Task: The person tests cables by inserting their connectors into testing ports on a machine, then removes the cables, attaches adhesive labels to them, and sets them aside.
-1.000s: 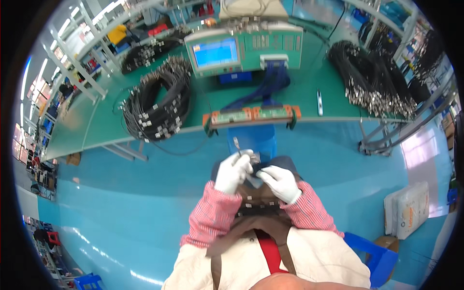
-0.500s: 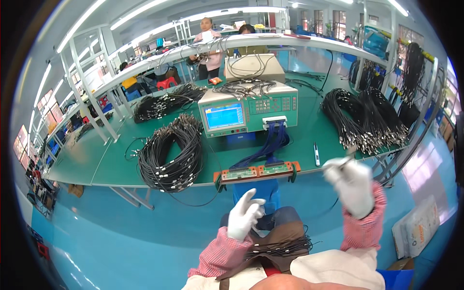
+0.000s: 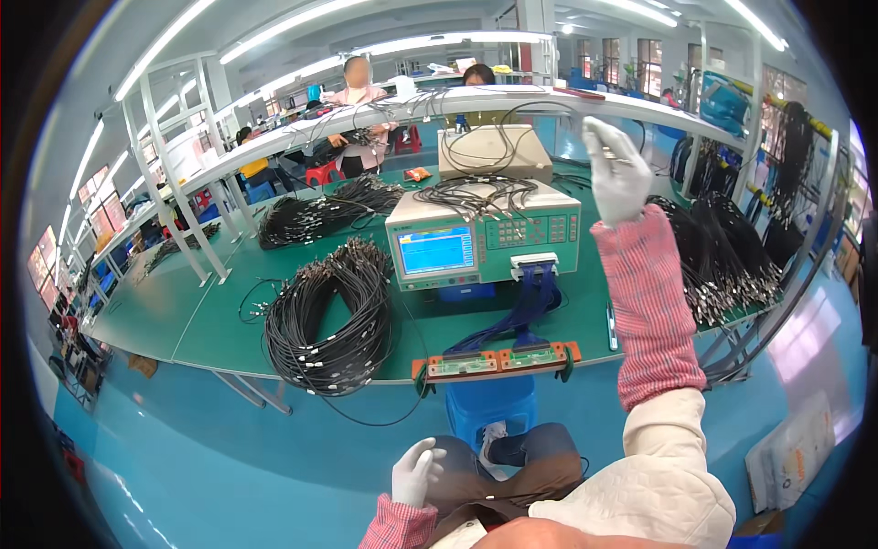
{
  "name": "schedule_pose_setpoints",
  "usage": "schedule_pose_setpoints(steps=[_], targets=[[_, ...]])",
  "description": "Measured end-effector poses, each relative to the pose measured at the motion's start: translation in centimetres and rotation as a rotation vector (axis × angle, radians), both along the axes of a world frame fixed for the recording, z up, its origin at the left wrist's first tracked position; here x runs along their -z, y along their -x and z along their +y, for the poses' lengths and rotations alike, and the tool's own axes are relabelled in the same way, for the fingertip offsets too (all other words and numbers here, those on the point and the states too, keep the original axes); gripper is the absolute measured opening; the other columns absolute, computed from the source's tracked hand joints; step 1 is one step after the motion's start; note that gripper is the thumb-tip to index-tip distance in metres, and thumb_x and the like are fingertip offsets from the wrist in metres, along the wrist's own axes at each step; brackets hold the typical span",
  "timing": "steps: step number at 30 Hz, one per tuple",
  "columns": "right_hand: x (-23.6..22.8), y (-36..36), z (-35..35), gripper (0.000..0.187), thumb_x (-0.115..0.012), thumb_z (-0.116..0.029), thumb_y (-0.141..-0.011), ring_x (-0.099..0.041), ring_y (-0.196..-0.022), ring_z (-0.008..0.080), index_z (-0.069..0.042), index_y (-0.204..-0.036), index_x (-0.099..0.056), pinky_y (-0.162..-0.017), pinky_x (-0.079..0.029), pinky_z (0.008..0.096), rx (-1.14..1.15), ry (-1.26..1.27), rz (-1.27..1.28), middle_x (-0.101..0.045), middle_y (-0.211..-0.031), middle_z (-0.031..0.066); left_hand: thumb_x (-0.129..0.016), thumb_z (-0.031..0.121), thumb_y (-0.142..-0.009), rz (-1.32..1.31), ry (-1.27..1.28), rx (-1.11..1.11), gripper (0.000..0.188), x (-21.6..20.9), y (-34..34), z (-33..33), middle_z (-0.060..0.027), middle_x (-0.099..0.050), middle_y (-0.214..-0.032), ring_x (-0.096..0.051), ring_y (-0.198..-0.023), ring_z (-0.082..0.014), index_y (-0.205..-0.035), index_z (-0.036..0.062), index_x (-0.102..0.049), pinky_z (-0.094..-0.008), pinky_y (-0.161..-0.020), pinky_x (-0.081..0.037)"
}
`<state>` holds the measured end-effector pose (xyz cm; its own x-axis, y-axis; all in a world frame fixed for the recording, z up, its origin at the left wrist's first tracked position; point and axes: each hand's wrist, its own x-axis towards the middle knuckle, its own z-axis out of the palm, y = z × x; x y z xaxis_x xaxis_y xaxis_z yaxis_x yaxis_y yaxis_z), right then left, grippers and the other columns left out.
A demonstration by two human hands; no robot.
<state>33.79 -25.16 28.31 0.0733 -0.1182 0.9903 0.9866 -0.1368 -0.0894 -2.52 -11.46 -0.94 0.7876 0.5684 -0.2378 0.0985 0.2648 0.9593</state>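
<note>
My right hand point(image 3: 620, 178), in a white glove, is raised over the right side of the bench at shelf height. Its fingers are curled on a thin cable whose small metal end point(image 3: 611, 153) shows between them; the rest of that cable is hard to follow. My left hand point(image 3: 416, 471), also gloved, is above my lap with fingers loosely bent and apart, nothing visible in it. Ahead stands a tester point(image 3: 485, 242) with a lit screen, joined by blue wires point(image 3: 533, 297) to a connector fixture point(image 3: 498, 360) clamped at the bench edge.
A large coil of black cables point(image 3: 329, 316) lies left of the tester, another bundle point(image 3: 329, 209) behind it. More cables point(image 3: 727, 256) hang over the bench's right part. A pen-like tool point(image 3: 612, 327) is beside my right sleeve. A white shelf point(image 3: 512, 97) crosses above; a blue stool point(image 3: 491, 407) is below.
My right hand has risen forward and slightly left, from the bench's front edge to shelf height. My left hand has moved down and left. The view has shifted, and my lap's cables are mostly hidden.
</note>
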Motion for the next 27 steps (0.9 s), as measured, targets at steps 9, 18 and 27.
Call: schedule_pose_setpoints(steps=[9, 18, 27], targets=[[3.4, -6.6, 8.5, 0.030, -0.063, 0.002, -0.075, -0.063, -0.086, 0.0258, -0.007, -0.104, -0.061, -0.074, -0.051, 0.0309, -0.030, 0.143, -0.228, -0.063, -0.096, 0.0116, -0.048, 0.018, -0.090, 0.102, 0.016, -0.030, 0.034, 2.1, -0.6, 1.5, -0.0110, -0.064, -0.095, -0.055, -0.068, -0.0095, -0.117, -0.0021, -0.051, -0.0206, -0.059, -0.045], [7.3, -9.2, 11.6, 0.034, -0.052, -0.029, -0.085, -0.063, -0.074, 0.0192, -0.009, -0.111, -0.059, -0.066, -0.049, 0.0304, -0.258, 0.863, 0.671, -0.065, -0.090, 0.0107, -0.048, 0.018, -0.090, 0.141, 0.038, 0.026, 0.033, 3.3, -1.4, 1.5, -0.0095, -0.063, -0.095, -0.055, -0.069, -0.0083, -0.117, 0.0000, -0.051, -0.0194, -0.058, -0.045], [7.1, -9.8, 7.0, 0.064, -0.066, -0.028, -0.076, -0.056, -0.103, 0.0192, -0.005, -0.131, -0.040, -0.088, -0.041, 0.0283, -0.127, 0.975, 0.724, -0.054, -0.120, 0.0122, -0.061, 0.018, -0.084, -0.160, 0.334, -0.267, 0.045, 4.5, -3.1, 5.5, -0.0040, -0.053, -0.111, -0.052, -0.090, -0.0103, -0.123, 0.0063, -0.041, -0.0246, -0.073, -0.045]])
